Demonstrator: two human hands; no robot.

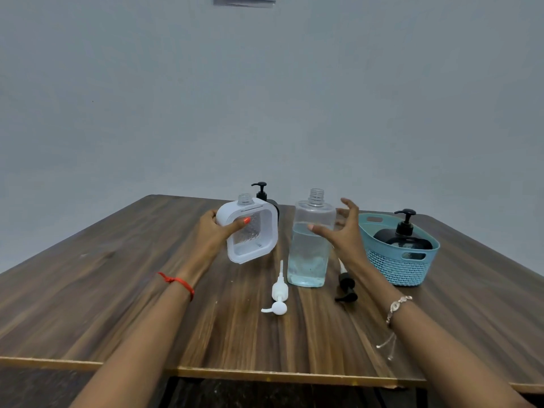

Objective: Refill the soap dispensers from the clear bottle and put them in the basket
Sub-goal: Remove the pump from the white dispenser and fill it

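My left hand grips a white square soap dispenser with its neck uncapped, lifted off the table and tilted. The clear bottle stands upright and uncapped, about two thirds full of pale liquid. My right hand hovers at its right side with fingers spread, thumb near the bottle's front, holding nothing. A white pump head lies on the table before the bottle. A black pump head lies to its right. The blue basket at right holds a black dispenser.
Another black pump dispenser stands behind the white one, mostly hidden. The wooden table ends in a front edge close to me. A plain grey wall rises behind the table.
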